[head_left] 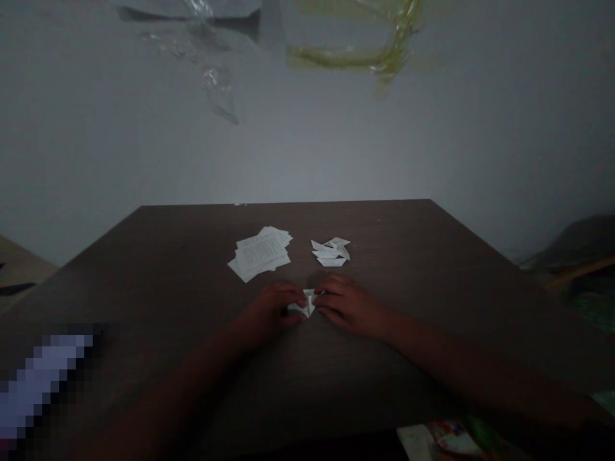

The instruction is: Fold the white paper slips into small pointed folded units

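Note:
A small folded piece of white paper [306,303] lies on the dark wooden table [432,269], pinched between both hands. My left hand [271,309] curls its fingers onto the paper's left side. My right hand [346,303] presses its fingertips on the right side. Beyond the hands lies a loose stack of printed paper sheets [260,253], and to its right a small heap of folded paper pieces [330,252]. The scene is dim.
A pale wall rises behind the table's far edge. Crumpled clear and yellowish plastic [355,38] hangs at the top. A colourful printed object [451,438] lies at the near right edge. A pixelated patch [43,378] covers the lower left.

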`<state>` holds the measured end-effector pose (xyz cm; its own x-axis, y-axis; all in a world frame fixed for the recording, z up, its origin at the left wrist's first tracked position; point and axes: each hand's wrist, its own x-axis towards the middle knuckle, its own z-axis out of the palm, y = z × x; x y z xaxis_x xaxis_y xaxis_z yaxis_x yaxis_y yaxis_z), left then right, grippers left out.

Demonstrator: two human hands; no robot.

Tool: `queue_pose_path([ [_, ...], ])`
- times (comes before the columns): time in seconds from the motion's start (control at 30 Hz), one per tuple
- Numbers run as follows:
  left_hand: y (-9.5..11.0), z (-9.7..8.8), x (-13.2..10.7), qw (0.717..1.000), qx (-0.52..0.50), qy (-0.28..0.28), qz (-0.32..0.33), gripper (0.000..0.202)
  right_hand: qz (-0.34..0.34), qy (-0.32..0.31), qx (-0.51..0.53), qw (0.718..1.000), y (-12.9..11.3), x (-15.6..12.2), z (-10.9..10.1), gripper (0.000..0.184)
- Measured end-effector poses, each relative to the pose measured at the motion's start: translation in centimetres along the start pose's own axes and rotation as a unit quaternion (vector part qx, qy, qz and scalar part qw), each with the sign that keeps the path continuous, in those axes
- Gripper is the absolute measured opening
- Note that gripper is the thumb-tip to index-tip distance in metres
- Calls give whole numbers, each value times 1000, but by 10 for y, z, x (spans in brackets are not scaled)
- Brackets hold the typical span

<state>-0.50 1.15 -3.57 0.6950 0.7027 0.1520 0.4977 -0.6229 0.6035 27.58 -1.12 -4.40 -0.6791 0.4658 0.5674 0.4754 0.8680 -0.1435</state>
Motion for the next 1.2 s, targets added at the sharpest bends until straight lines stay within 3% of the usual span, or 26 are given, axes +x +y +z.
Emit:
queue_pose_path([
  [0.33, -3, -3, -6, 1000, 15, 13, 24, 19, 26, -102, -19, 994, -1, -3, -4, 24],
  [0.67, 12, -5, -10, 997, 66, 26, 23, 20, 39, -135, -18, 990, -9, 0, -12, 30],
  [0.9, 18, -6, -21, 988, 148, -32, 39, 36, 33, -155, -37, 987, -14, -3, -14, 35],
  [1.2, 12, 7, -38, 976, 202, -39, 69, 42, 69, -199, -13, 978, -21, 1, -22, 39],
])
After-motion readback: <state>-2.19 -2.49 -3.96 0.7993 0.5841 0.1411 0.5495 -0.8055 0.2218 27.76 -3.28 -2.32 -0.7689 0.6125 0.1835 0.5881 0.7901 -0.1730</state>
